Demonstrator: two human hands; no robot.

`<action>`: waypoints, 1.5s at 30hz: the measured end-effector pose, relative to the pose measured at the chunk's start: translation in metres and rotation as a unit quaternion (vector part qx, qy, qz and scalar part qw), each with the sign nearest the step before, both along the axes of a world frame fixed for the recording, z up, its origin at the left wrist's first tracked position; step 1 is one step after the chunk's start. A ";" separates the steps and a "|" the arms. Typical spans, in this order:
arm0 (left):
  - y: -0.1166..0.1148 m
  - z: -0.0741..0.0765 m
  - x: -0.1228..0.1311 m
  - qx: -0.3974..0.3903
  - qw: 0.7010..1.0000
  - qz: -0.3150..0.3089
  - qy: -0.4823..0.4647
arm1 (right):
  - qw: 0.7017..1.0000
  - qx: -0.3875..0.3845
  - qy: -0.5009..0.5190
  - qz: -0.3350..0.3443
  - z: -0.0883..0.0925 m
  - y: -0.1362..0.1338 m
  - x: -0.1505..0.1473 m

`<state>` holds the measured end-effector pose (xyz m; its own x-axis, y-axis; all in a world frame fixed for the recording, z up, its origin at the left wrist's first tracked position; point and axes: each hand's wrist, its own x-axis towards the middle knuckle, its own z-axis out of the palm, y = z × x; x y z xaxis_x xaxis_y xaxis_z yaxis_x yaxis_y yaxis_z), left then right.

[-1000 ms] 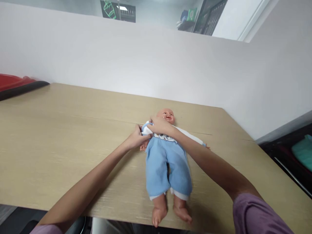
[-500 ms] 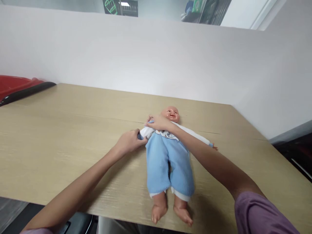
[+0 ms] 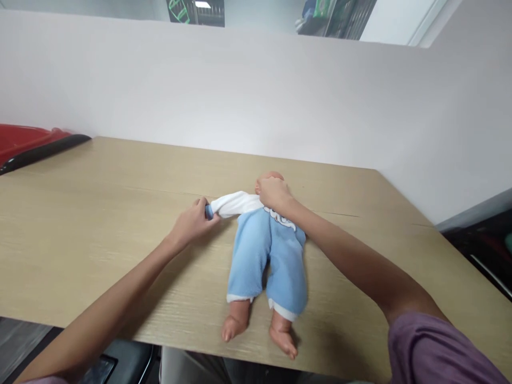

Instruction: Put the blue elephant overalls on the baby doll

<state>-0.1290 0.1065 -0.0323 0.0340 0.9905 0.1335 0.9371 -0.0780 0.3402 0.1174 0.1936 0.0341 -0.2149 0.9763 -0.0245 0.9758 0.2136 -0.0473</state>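
A baby doll (image 3: 267, 261) in a light blue romper with white sleeves lies on its back on the wooden table (image 3: 100, 213), bare feet toward me. My left hand (image 3: 193, 221) pinches the blue cuff of the doll's white sleeve (image 3: 234, 203), which is stretched out to the left. My right hand (image 3: 272, 193) is closed over the doll's neck and shoulder and hides most of its head. The doll's other arm lies under my right forearm.
A white partition wall (image 3: 240, 101) runs along the table's far edge and right side. A red and black object (image 3: 28, 143) sits at the far left corner. The table's near edge cuts across the bottom, with dark floor items below.
My left hand has pulled the sleeve out to the left, now straight. The doll has shifted, legs swinging left, and my right hand moved up over its head.
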 end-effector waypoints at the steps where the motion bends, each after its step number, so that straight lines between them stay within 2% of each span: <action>1: 0.002 -0.002 -0.001 -0.021 1.000 0.008 -0.015 | 1.000 0.003 0.001 -0.001 -0.001 -0.002 0.004; 7: 0.007 -0.011 0.002 -0.042 0.999 0.009 -0.029 | 0.998 0.005 0.054 0.029 -0.012 -0.011 0.022; 11: 0.010 -0.021 -0.005 -0.044 0.999 -0.003 -0.029 | 0.993 -0.011 0.108 0.049 -0.016 -0.022 0.044; 15: 0.012 -0.029 -0.009 -0.023 1.000 -0.017 0.001 | 0.978 -0.067 0.190 0.049 -0.021 -0.046 0.085; 19: 0.010 -0.030 -0.007 -0.019 0.999 -0.015 0.026 | 0.946 -0.112 0.303 0.034 -0.039 -0.068 0.139; 22: 0.008 -0.029 -0.007 -0.020 0.999 -0.011 0.044 | 0.931 -0.097 0.348 0.060 -0.059 -0.080 0.172; 25: 0.010 -0.028 -0.010 -0.029 0.998 -0.010 0.063 | 0.927 -0.064 0.362 0.079 -0.074 -0.092 0.192; 29: 0.013 -0.016 -0.001 -0.001 0.999 -0.007 0.050 | 0.942 0.048 0.318 0.100 -0.085 -0.106 0.209; 31: 0.013 -0.003 0.017 0.056 0.998 -0.036 0.021 | 0.948 0.117 0.280 0.092 -0.091 -0.110 0.221; 33: 0.012 0.013 0.047 0.113 0.989 -0.098 -0.022 | 0.951 0.160 0.252 0.075 -0.099 -0.112 0.236; 37: 0.018 0.040 0.129 0.145 0.942 -0.297 -0.060 | 0.948 0.162 0.271 0.029 -0.117 -0.113 0.262; 39: 0.027 0.043 0.169 0.118 0.923 -0.367 -0.006 | 0.940 0.117 0.320 0.007 -0.122 -0.114 0.267; 41: 0.037 0.041 0.198 0.077 0.910 -0.398 0.083 | 0.919 0.070 0.388 -0.022 -0.124 -0.114 0.268; 43: 0.046 0.035 0.215 0.057 0.898 -0.417 0.127 | 0.880 0.056 0.468 -0.055 -0.120 -0.112 0.265; 45: 0.050 0.031 0.219 0.055 0.887 -0.441 0.125 | 0.835 0.072 0.541 -0.071 -0.113 -0.106 0.260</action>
<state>0.0901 0.1567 -0.0018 0.8317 0.5450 0.1062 0.5397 -0.8384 0.0764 0.3770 0.0874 -0.0785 0.0817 0.9701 0.2285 0.3949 0.1790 -0.9011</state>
